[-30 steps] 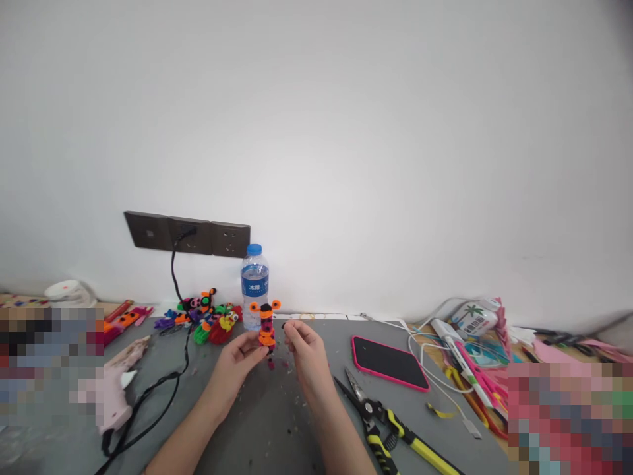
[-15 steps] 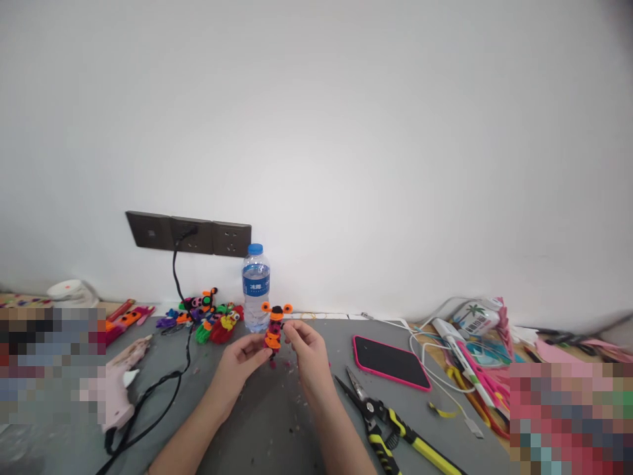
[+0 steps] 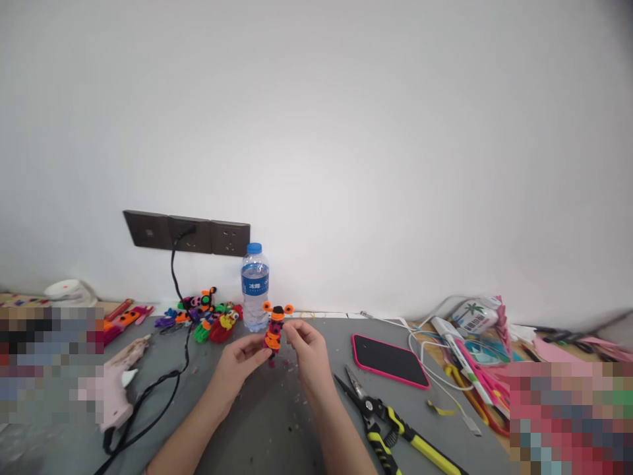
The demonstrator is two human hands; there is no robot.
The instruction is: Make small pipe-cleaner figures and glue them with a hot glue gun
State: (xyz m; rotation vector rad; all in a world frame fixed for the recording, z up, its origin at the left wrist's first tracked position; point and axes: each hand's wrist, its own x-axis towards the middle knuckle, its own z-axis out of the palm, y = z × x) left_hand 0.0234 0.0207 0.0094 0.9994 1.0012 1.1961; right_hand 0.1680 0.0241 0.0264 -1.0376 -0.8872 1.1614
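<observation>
A small pipe-cleaner figure [image 3: 274, 328], orange, black and magenta with two orange eye stalks, is held upright just above the grey table mat [image 3: 277, 422]. My left hand [image 3: 240, 365] pinches its lower part from the left. My right hand [image 3: 307, 353] touches its right side with the fingertips. A water bottle [image 3: 254, 287] with a blue cap stands just behind the figure.
A heap of finished pipe-cleaner figures [image 3: 208, 316] lies left of the bottle. A pink glue gun [image 3: 119, 386] with a black cord lies at left. A pink-cased phone [image 3: 390, 360], yellow-handled pliers [image 3: 390, 425] and loose cables and pipe cleaners [image 3: 469, 369] lie at right.
The figure shifted a little to the right, from the left hand alone to between both hands, and my right hand closed in on it. The view hardly moved.
</observation>
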